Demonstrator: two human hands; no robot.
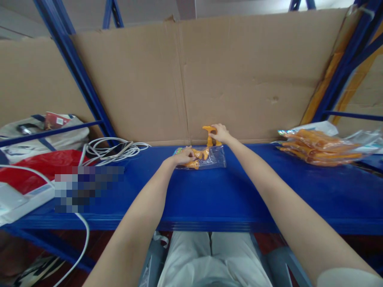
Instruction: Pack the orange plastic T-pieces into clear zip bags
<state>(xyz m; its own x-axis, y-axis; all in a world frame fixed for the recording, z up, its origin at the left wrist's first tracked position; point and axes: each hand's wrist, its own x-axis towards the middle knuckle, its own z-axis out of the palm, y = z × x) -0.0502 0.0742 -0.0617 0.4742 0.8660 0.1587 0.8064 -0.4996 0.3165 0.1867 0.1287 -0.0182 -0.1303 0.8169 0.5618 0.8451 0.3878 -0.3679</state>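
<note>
A clear plastic bag lies near the back of the blue shelf, with orange plastic pieces in or on it; I cannot tell which. My left hand is at the bag's left end, fingers closed on it beside the orange pieces. A colourful printed patch shows at that end. Just right of it, my right hand grips an orange T-shaped plastic piece, which stands upright above the bag's back edge. My fingers partly cover this piece, so its full shape is hidden.
Several bags of orange pieces are stacked at the right. To the left are a coiled white cable, a red bag and a white power strip. A cardboard panel stands behind the blue shelf.
</note>
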